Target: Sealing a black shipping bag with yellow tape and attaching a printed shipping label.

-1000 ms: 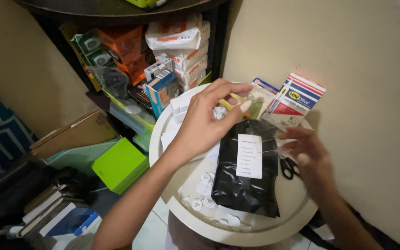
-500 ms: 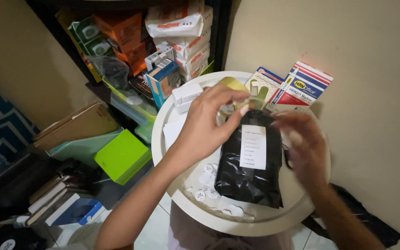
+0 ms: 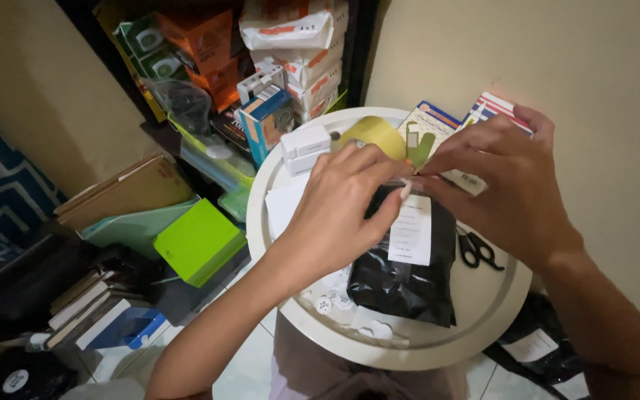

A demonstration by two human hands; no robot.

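Observation:
A black plastic parcel (image 3: 401, 278) with a white label (image 3: 412, 231) lies on a round white table (image 3: 498, 315). My left hand (image 3: 342, 215) presses on the parcel's top edge, fingers curled over it. My right hand (image 3: 501, 189) pinches at the same top edge, meeting the left fingertips. A roll of yellowish tape (image 3: 373, 135) with a green dispenser piece (image 3: 418, 147) sits just behind my fingers. Whether a strip of tape is between my fingers is unclear.
Black scissors (image 3: 477, 250) lie right of the parcel. Small white boxes (image 3: 305, 147) and printed packets (image 3: 438, 122) sit at the table's back. A dark shelf (image 3: 209, 70) of boxes stands behind, a lime green box (image 3: 200, 241) and books (image 3: 90, 307) on the floor at left.
My right hand has moved up from the parcel's right side to its top edge, meeting my left hand there. The view has shifted closer.

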